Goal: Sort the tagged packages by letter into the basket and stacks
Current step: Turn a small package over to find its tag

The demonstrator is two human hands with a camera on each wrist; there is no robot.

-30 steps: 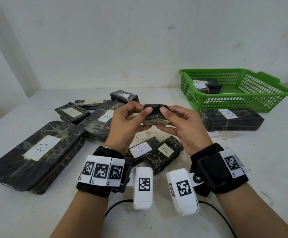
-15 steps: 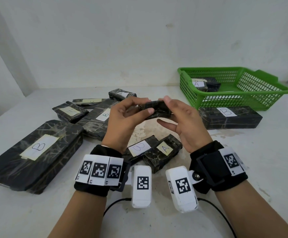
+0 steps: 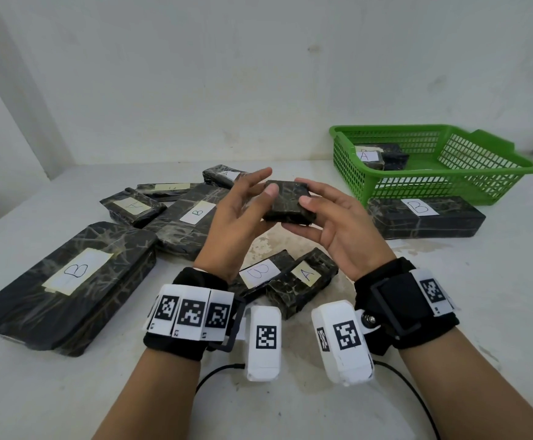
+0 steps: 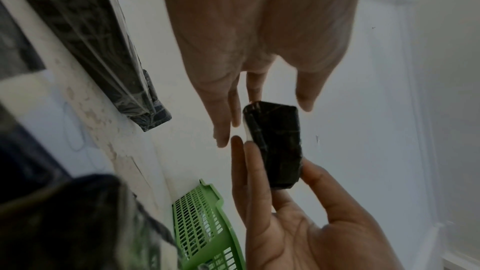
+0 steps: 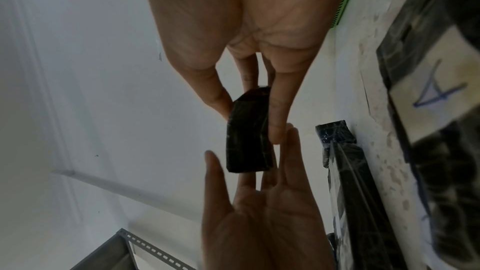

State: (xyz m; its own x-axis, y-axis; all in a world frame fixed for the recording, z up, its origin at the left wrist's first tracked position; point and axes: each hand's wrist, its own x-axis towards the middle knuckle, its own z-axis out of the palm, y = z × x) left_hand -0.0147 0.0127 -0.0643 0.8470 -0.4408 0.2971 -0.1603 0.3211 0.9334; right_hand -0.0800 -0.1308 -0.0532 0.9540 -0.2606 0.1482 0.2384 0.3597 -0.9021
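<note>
A small black wrapped package (image 3: 289, 201) is held in the air above the table's middle, its dark side up and its letter hidden. My right hand (image 3: 309, 217) pinches it, thumb on top and fingers underneath, as the right wrist view shows on the package (image 5: 246, 130). My left hand (image 3: 265, 182) is spread with straight fingers, and only its thumb touches the package's left end (image 4: 275, 145). The green basket (image 3: 449, 185) stands at the back right with an A package (image 3: 366, 157) inside.
A long B package (image 3: 423, 217) lies in front of the basket. A big B package (image 3: 68, 281) is at the left, with another B (image 3: 192, 217) and an A (image 3: 131, 206) behind it. A B (image 3: 258, 273) and an A (image 3: 306, 274) lie under my wrists.
The small package has been turned from tag-side towards me to dark side up. My left fingers have straightened off it while the right hand keeps its pinch.
</note>
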